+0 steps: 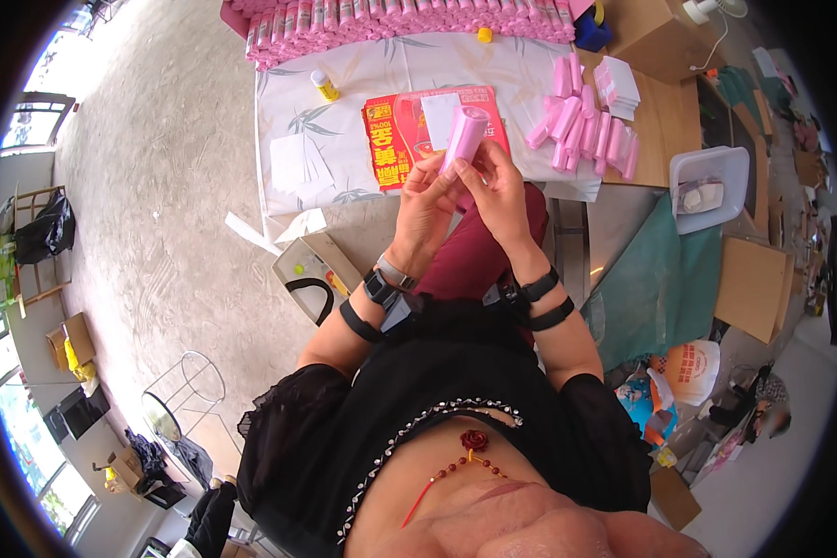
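Both hands hold one pink roll of plastic bags (468, 130), tilted with its far end up, above the near edge of the table (344, 74). My left hand (425, 200) has its fingers wrapped round the lower left side. From the right, my right hand (499, 195) grips it with the thumb pressed on its front. Under the roll lies a red and yellow printed sheet (388, 144), bearing a white paper slip (437, 116). A glue bottle (325, 85) stands left of the sheet, and its yellow cap (484, 35) sits farther back.
White paper slips (298, 166) are spread at the table's left; a stack of them (617, 86) is at the right. Loose pink rolls (581, 130) lie beside it. Many more fill a pink box (409, 23) at the back. A white plastic tub (707, 177) stands at the right.
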`<state>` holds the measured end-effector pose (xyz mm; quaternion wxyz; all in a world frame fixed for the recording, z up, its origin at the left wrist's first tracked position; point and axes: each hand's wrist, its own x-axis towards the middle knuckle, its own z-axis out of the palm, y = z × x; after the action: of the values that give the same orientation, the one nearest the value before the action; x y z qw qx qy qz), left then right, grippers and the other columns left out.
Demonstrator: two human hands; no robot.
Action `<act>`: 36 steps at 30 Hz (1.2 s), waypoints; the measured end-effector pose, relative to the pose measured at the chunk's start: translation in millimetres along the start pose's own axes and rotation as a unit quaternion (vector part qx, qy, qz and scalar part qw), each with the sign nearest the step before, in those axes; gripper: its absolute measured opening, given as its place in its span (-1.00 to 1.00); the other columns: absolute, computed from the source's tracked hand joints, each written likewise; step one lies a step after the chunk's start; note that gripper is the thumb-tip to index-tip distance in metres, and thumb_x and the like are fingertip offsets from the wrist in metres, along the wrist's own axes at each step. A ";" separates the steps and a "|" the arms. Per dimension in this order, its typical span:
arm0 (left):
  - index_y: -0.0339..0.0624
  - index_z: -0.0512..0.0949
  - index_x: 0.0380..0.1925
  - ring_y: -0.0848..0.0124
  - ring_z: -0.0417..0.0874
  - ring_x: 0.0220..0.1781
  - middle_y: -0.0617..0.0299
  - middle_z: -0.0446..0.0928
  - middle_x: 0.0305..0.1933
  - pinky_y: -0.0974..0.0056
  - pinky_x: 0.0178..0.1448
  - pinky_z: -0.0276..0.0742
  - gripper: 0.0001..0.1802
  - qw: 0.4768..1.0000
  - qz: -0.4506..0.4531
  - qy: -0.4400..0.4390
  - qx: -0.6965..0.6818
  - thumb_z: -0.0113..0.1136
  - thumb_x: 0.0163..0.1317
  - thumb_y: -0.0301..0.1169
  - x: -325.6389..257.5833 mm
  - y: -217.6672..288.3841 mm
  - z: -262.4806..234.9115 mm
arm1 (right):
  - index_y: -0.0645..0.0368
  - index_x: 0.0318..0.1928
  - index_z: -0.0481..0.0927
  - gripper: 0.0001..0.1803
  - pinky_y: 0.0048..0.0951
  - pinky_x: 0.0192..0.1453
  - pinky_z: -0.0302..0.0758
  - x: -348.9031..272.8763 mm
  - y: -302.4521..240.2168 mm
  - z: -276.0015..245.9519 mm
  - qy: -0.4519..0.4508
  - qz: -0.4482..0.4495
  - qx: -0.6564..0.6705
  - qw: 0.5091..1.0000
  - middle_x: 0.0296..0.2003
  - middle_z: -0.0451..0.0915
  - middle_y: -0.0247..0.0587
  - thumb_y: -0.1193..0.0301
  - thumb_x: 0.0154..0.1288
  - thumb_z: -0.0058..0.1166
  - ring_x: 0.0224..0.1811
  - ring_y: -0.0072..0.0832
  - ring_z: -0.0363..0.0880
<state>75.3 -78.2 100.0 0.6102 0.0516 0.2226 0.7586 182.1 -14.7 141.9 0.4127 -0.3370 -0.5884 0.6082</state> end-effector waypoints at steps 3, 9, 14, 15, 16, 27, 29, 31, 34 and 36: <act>-0.20 0.52 0.05 0.32 0.61 0.25 0.12 0.61 0.16 0.16 0.36 0.52 -0.74 1.000 -0.001 0.017 0.002 0.20 0.41 -0.61 -3.7 -1.8 0.4 | 0.30 0.19 0.48 -0.66 -0.41 0.28 0.51 -0.4 4.8 -3.9 -0.025 0.040 0.037 0.998 0.07 0.65 -0.16 0.48 0.49 0.15 0.16 -0.47 0.61; -0.25 0.54 0.03 0.39 0.61 0.15 0.18 0.61 0.09 0.23 0.31 0.48 -0.69 0.914 0.185 0.003 0.361 0.35 0.32 -0.55 -4.2 23.5 28.6 | 0.27 0.26 0.44 -0.63 -0.44 0.28 0.49 -3.8 -3.8 -28.7 -0.081 0.093 0.118 0.985 0.11 0.61 -0.22 0.45 0.54 0.08 0.20 -0.53 0.56; -0.28 0.61 -0.05 0.48 0.59 0.03 0.23 0.65 -0.01 0.28 0.21 0.49 -0.71 0.886 0.187 -0.053 0.421 0.43 0.27 -0.50 2.9 45.1 58.0 | 0.26 0.33 0.42 -0.56 -0.44 0.22 0.51 -11.6 -10.1 -33.3 -0.138 0.080 0.092 0.983 0.10 0.60 -0.23 0.45 0.53 0.10 0.14 -0.55 0.57; -0.28 0.61 -0.05 0.48 0.59 0.03 0.23 0.65 -0.01 0.28 0.21 0.49 -0.71 0.886 0.188 -0.052 0.420 0.43 0.27 -0.50 2.8 45.4 58.5 | 0.26 0.33 0.42 -0.56 -0.44 0.22 0.51 -12.3 -10.0 -34.4 -0.139 0.081 0.091 0.983 0.10 0.60 -0.23 0.45 0.53 0.10 0.14 -0.55 0.57; -0.29 0.62 -0.06 0.49 0.59 0.01 0.24 0.65 -0.04 0.30 0.19 0.49 -0.73 0.883 0.194 -0.064 0.423 0.43 0.28 -0.49 2.6 45.5 58.9 | 0.25 0.33 0.42 -0.56 -0.45 0.20 0.51 -13.3 -8.4 -35.8 -0.147 0.080 0.102 0.981 0.10 0.60 -0.24 0.45 0.52 0.11 0.12 -0.55 0.57; -0.30 0.70 -0.21 0.52 0.64 -0.13 0.23 0.68 -0.23 0.37 0.01 0.54 -0.88 0.875 0.197 -0.038 0.440 0.38 0.27 -0.51 -7.9 42.2 66.0 | 0.24 0.33 0.45 -0.55 -0.38 0.30 0.49 -22.5 -1.6 -47.6 -0.182 0.089 0.161 0.966 0.12 0.60 -0.28 0.45 0.51 0.14 0.19 -0.51 0.56; -0.30 0.70 -0.23 0.54 0.64 -0.16 0.25 0.68 -0.26 0.38 -0.01 0.54 -0.90 0.890 0.195 -0.038 0.409 0.37 0.27 -0.54 -7.4 41.2 65.8 | 0.24 0.33 0.45 -0.56 -0.34 0.36 0.47 -22.8 0.3 -50.4 -0.197 0.092 0.169 0.962 0.13 0.59 -0.27 0.46 0.51 0.14 0.23 -0.48 0.54; -0.30 0.69 -0.24 0.56 0.63 -0.17 0.26 0.67 -0.26 0.39 -0.03 0.54 -0.91 0.890 0.197 -0.039 0.410 0.38 0.27 -0.55 -7.8 41.4 65.3 | 0.25 0.33 0.45 -0.55 -0.33 0.36 0.48 -23.4 4.5 -53.6 -0.200 0.089 0.166 0.962 0.14 0.59 -0.26 0.46 0.50 0.14 0.23 -0.47 0.55; -0.30 0.68 -0.27 0.58 0.62 -0.18 0.27 0.67 -0.28 0.41 -0.06 0.54 -0.93 0.888 0.203 -0.040 0.410 0.38 0.26 -0.56 -8.5 41.1 65.0 | 0.25 0.33 0.44 -0.55 -0.32 0.35 0.49 -24.0 4.5 -54.2 -0.209 0.090 0.170 0.959 0.14 0.59 -0.25 0.46 0.50 0.14 0.23 -0.46 0.55; -0.30 0.68 -0.28 0.59 0.62 -0.19 0.28 0.67 -0.28 0.41 -0.07 0.54 -0.93 0.888 0.206 -0.040 0.409 0.39 0.26 -0.56 -8.9 41.0 64.8 | 0.25 0.33 0.44 -0.55 -0.31 0.35 0.50 -24.2 4.2 -53.9 -0.215 0.094 0.177 0.956 0.14 0.59 -0.25 0.46 0.50 0.14 0.23 -0.46 0.56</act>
<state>63.2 -75.2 176.2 0.3739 0.3718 0.4727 0.7061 240.4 -12.7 131.5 0.2701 -0.1735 -0.5115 0.7971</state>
